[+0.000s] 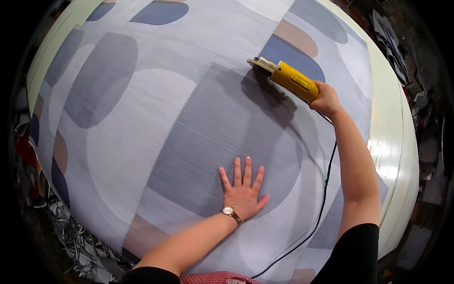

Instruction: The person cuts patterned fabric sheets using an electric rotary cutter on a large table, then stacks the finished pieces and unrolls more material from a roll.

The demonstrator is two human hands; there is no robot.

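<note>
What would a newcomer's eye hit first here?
Probably the bright yellow power tool, upper right of centre, held in the right grip with its shadow on the pale patterned sheet. Next, the left grip, spread flat on the sheet's striped grey area below centre. Then the heap of scrap strips at lower left.

no readable text; label (301,81) on yellow power tool (285,75), wristwatch dial (228,210) too small to make out.
</note>
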